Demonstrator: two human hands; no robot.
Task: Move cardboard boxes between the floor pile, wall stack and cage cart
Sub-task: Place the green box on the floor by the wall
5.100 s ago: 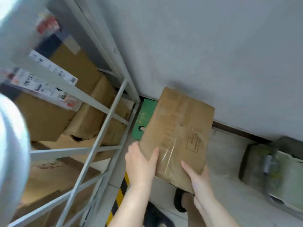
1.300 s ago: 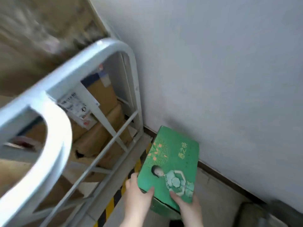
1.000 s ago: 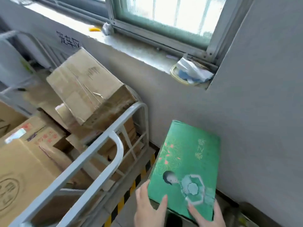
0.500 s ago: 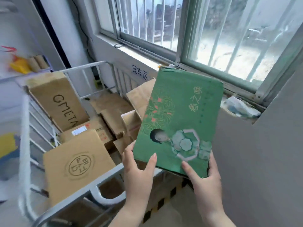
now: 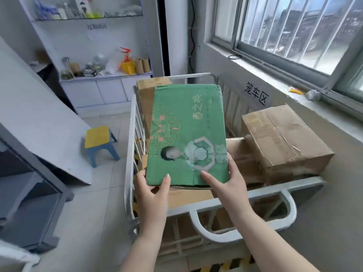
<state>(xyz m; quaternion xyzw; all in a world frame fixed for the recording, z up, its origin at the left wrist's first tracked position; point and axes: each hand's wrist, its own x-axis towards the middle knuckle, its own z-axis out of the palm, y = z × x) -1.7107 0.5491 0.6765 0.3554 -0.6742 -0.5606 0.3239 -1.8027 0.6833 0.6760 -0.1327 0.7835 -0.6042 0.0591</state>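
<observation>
I hold a flat green box [image 5: 186,132] with a printed figure and flowers above the white cage cart [image 5: 220,201]. My left hand [image 5: 152,191] grips its near left corner, thumb on top. At the near right corner my right hand [image 5: 225,185] grips it the same way. The box hangs over several brown cardboard boxes piled in the cart, among them a large one [image 5: 282,140] at the right and a tall one [image 5: 146,95] at the far left.
A grey wall and window sill [image 5: 294,99] run along the cart's right side. A yellow and blue stool [image 5: 100,144] stands on the tiled floor at left, next to a grey slanted panel [image 5: 37,122]. White shelving [image 5: 102,55] with small items stands behind.
I lifted the green box from the floor by the wall, turned left and brought it over the cart's top rail. Earlier I held a brown box at that wall spot.
</observation>
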